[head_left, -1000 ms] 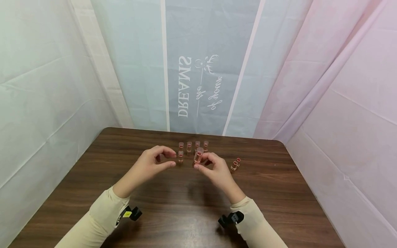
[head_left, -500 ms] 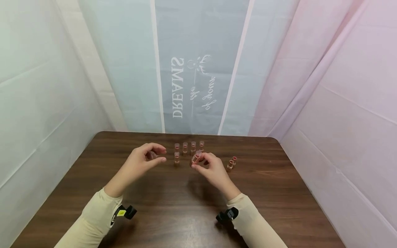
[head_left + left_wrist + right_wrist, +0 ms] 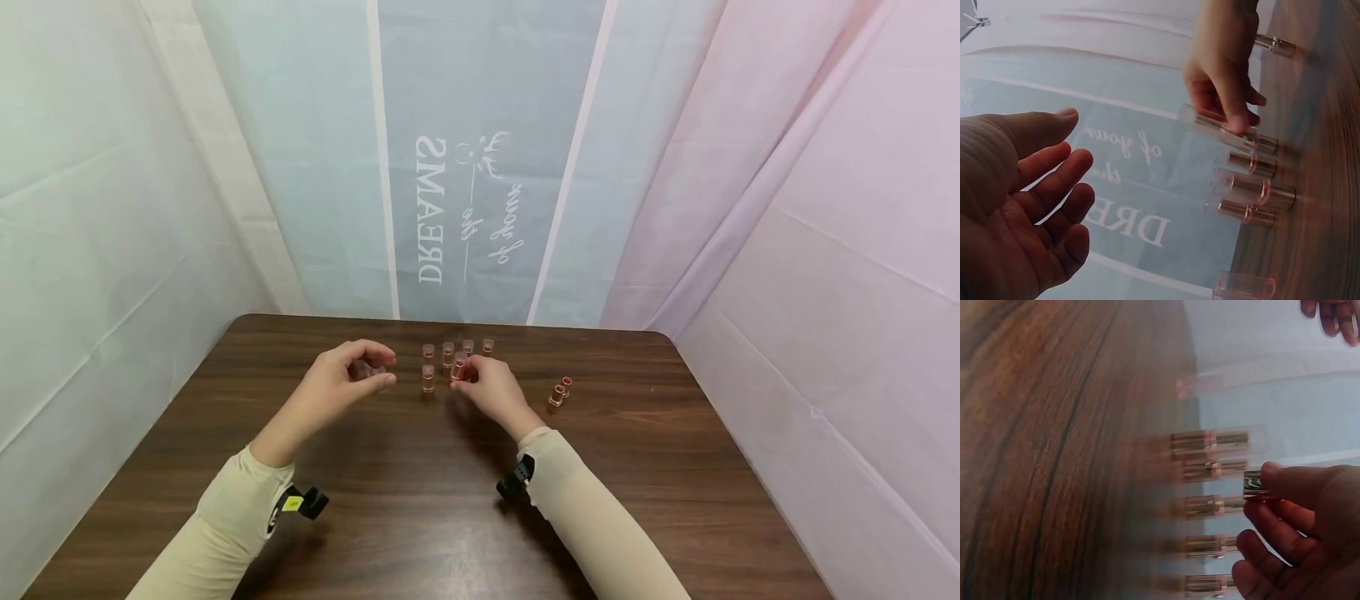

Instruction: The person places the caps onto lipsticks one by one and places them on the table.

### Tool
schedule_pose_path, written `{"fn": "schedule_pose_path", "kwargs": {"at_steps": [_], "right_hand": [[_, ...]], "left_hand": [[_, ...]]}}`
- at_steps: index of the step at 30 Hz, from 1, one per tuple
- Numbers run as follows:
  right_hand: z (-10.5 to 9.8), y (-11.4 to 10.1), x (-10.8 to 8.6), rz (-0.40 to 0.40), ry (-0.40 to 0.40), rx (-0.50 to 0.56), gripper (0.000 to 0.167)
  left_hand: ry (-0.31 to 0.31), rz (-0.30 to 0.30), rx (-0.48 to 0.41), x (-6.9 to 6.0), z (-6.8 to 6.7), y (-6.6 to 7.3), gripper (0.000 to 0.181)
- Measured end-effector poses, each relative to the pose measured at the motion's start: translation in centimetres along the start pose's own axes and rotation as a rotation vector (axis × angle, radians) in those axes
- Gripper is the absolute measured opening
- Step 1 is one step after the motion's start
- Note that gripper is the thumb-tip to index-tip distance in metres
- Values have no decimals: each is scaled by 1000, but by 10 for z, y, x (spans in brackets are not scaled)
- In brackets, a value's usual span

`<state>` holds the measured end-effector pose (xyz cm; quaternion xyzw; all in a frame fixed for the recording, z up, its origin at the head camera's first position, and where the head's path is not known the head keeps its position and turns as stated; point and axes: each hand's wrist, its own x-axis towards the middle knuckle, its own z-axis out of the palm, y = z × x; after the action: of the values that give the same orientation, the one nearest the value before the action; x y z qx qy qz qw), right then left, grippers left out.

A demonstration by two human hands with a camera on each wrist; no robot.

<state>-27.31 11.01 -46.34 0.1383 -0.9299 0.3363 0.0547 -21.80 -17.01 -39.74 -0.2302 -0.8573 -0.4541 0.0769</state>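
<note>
My right hand (image 3: 495, 387) pinches a lipstick (image 3: 458, 369) with a clear cap and a shiny gold-toned base (image 3: 1255, 484) above the table, close to a row of similar capped lipsticks. One capped lipstick (image 3: 428, 382) stands upright in front of that row, just left of the held one. To the left, my left hand (image 3: 330, 392) is raised with fingers loosely bent and nothing in its grasp, as the left wrist view shows. A clear pinkish cap (image 3: 1244, 286) stands on the table near it, partly hidden behind the left hand in the head view.
Several capped lipsticks, such as this lipstick (image 3: 447, 354), line the back of the brown wooden table (image 3: 405, 517). Two uncapped lipsticks (image 3: 557, 396) stand together at the right. A printed cloth (image 3: 480, 233) hangs behind the table's far edge.
My right hand has moved forward and slightly left with the lipstick, closer to the row. My left hand has drawn back to the left, away from the front lipstick.
</note>
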Motion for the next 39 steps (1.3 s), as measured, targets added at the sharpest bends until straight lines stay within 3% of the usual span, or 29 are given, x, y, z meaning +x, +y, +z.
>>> {"fn": "schedule_pose_path", "kwargs": {"at_steps": [7,18,26,34,39], "right_hand": [[15,6,14,82,-33,-20,12],[32,6,15,110,-10,-84,12],[37,7,18,137,-36,-123,13],[37,6,19,114,-51,-102,14],[21,-3,11,114,-54,-53,24]], "left_hand": [[-15,-12,-34,2,-3,-1,26],[1,-26,-47,3,-9,-5,24],[-2,-25,-67,4,-11,-4,25],[9,-28,-54,4,-9,-6,27],[3,-42,-55,3,-9,-8,27]]}}
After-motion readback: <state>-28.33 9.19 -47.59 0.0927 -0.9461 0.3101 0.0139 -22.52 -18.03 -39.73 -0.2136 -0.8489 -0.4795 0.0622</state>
